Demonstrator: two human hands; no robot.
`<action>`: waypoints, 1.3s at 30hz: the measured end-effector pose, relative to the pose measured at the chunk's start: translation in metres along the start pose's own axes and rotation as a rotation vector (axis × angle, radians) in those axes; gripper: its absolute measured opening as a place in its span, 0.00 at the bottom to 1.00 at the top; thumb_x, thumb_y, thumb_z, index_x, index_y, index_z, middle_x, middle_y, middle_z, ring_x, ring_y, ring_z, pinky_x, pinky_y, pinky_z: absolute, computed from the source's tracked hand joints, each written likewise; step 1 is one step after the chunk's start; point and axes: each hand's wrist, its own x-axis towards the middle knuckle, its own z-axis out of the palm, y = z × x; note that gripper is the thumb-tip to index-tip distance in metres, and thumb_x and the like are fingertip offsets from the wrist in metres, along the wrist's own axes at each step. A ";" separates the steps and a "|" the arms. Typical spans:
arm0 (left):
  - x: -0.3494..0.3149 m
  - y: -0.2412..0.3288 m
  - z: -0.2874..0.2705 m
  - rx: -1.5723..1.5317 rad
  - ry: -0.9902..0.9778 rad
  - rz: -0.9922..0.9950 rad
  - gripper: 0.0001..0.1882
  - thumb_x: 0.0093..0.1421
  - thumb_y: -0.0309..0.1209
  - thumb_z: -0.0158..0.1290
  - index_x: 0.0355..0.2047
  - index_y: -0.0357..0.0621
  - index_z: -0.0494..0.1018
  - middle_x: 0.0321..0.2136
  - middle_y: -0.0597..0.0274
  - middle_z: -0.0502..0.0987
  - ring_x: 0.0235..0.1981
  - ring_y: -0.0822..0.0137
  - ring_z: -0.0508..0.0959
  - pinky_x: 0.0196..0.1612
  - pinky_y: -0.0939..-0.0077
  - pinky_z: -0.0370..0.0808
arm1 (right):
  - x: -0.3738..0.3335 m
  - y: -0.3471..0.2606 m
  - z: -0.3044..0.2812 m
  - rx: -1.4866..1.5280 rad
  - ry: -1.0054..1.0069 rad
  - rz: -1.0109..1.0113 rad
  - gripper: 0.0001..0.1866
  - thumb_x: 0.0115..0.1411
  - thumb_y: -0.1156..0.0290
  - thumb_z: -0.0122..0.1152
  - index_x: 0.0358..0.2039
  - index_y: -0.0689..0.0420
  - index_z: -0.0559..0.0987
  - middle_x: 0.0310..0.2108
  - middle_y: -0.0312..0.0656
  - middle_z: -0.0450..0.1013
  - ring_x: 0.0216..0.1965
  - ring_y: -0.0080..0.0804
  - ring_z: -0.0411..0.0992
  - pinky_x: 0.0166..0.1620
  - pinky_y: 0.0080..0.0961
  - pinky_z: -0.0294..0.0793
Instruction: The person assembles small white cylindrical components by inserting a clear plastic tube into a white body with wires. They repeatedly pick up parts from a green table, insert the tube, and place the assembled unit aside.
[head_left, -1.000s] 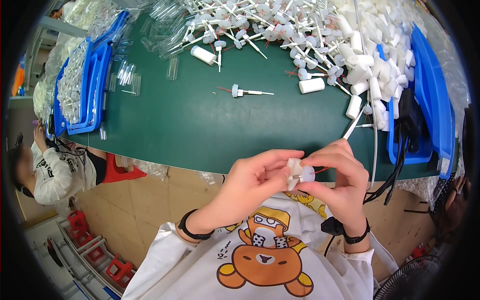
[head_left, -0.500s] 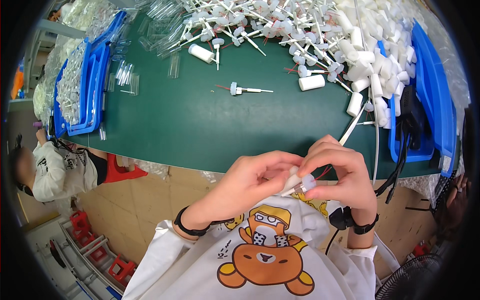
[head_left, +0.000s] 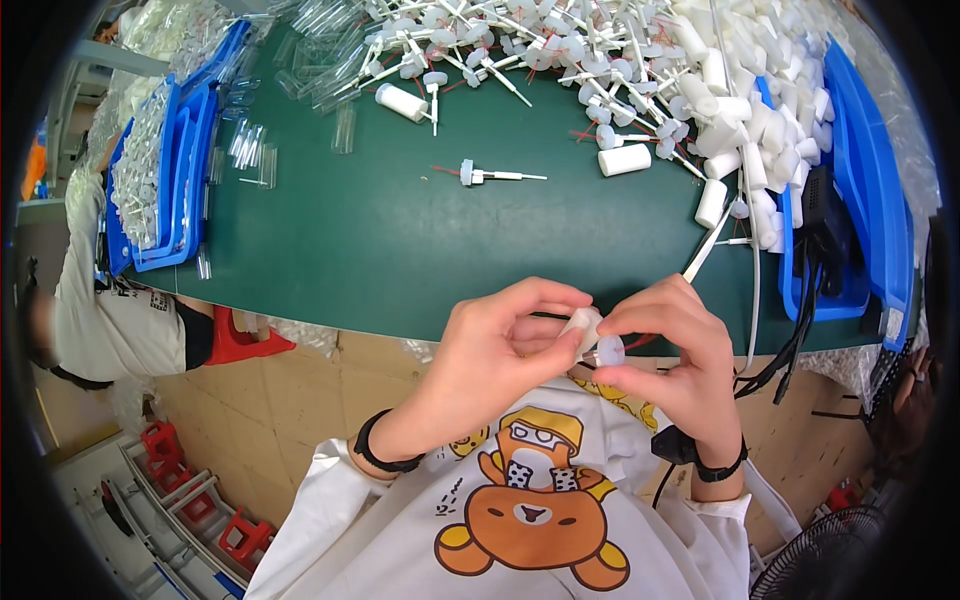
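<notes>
Over the near edge of the table, my left hand point(head_left: 485, 350) is closed around a white cotton-like cylinder point(head_left: 583, 324). Thumb and fingers of my right hand point(head_left: 685, 350) pinch a small part with a round pale grey cap point(head_left: 609, 350) and red wires. Cap and cylinder are close together; whether they touch is hard to make out, and fingers hide the rest of the part. A matching capped part with a thin white stem point(head_left: 490, 176) lies alone on the green table point(head_left: 400, 240).
A heap of capped parts point(head_left: 560, 50) covers the far side. White cylinders point(head_left: 735, 135) pile up at right beside a blue bin point(head_left: 880, 220) and black cables point(head_left: 805, 290). Clear tubes point(head_left: 250, 145) lie left, near blue trays point(head_left: 195, 180). A co-worker's white sleeve point(head_left: 80, 300) shows at left.
Both hands have risen slightly, with the cylinder tilting up and the grey cap turning its face more toward view. At left, the co-worker's arm has shifted.
</notes>
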 end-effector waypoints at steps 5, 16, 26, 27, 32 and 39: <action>-0.001 -0.005 0.005 0.039 0.004 0.010 0.14 0.56 0.20 0.51 0.43 0.32 0.70 0.39 0.56 0.76 0.41 0.66 0.78 0.41 0.79 0.76 | 0.003 0.006 0.000 0.182 -0.053 0.192 0.13 0.43 0.73 0.70 0.31 0.58 0.78 0.26 0.35 0.72 0.28 0.24 0.67 0.33 0.18 0.64; -0.002 -0.003 0.009 0.007 -0.005 -0.043 0.17 0.53 0.17 0.50 0.44 0.33 0.67 0.40 0.55 0.75 0.42 0.67 0.77 0.43 0.78 0.75 | 0.005 0.005 0.000 0.172 -0.046 0.439 0.11 0.45 0.71 0.70 0.26 0.61 0.77 0.20 0.32 0.68 0.23 0.15 0.62 0.28 0.14 0.60; -0.004 -0.002 0.008 -0.189 -0.032 0.084 0.09 0.56 0.21 0.53 0.35 0.35 0.64 0.36 0.56 0.75 0.41 0.70 0.76 0.47 0.76 0.73 | 0.002 0.011 -0.001 0.580 -0.081 0.346 0.10 0.54 0.79 0.59 0.38 0.63 0.78 0.33 0.36 0.67 0.26 0.14 0.60 0.31 0.13 0.61; -0.004 -0.002 0.008 -0.222 -0.042 0.084 0.09 0.56 0.21 0.53 0.35 0.35 0.64 0.36 0.56 0.75 0.41 0.70 0.76 0.47 0.76 0.73 | 0.002 0.010 0.000 0.570 -0.058 0.322 0.10 0.54 0.80 0.59 0.38 0.63 0.78 0.33 0.36 0.67 0.26 0.15 0.60 0.31 0.13 0.61; -0.007 -0.005 0.014 -0.192 -0.012 0.253 0.09 0.56 0.20 0.53 0.36 0.35 0.65 0.37 0.56 0.75 0.42 0.70 0.75 0.48 0.76 0.72 | -0.003 0.014 0.005 0.458 -0.005 0.155 0.17 0.49 0.81 0.64 0.42 0.63 0.76 0.35 0.37 0.65 0.28 0.18 0.62 0.34 0.16 0.64; -0.005 -0.008 0.006 -0.009 0.131 0.425 0.08 0.53 0.22 0.56 0.33 0.37 0.70 0.41 0.56 0.75 0.43 0.72 0.71 0.48 0.74 0.69 | -0.003 0.004 0.032 0.818 0.053 0.184 0.35 0.43 0.85 0.68 0.54 0.66 0.65 0.47 0.42 0.66 0.42 0.25 0.69 0.43 0.23 0.71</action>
